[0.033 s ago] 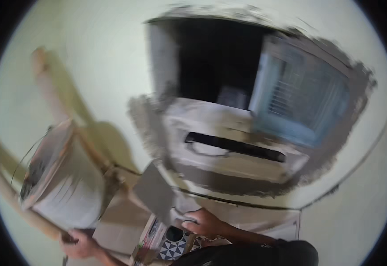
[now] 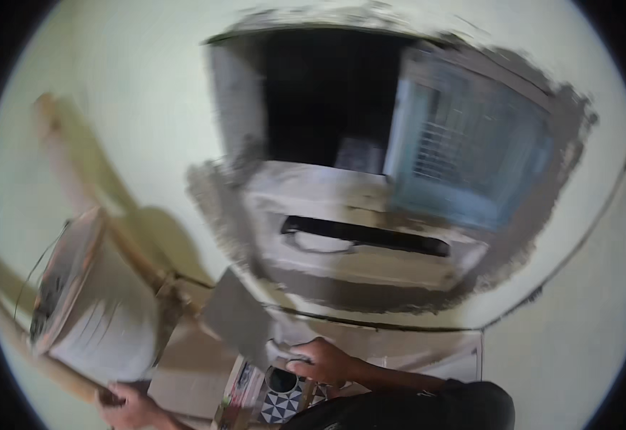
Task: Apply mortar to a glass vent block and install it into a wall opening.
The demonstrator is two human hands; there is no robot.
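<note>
Grey, flat rectangular trowel sits below the wall opening, right hand clenched round it. Left hand at wooden pole, can't tell if gripping. Opening's further left in view than before.

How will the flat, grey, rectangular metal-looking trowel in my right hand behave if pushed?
The trowel is probably stiff: its blade looks flat and unbent. It seems fairly light, since your right hand holds it alone.

Right hand grips a trowel; left hand seems to touch a wooden pole.
</note>
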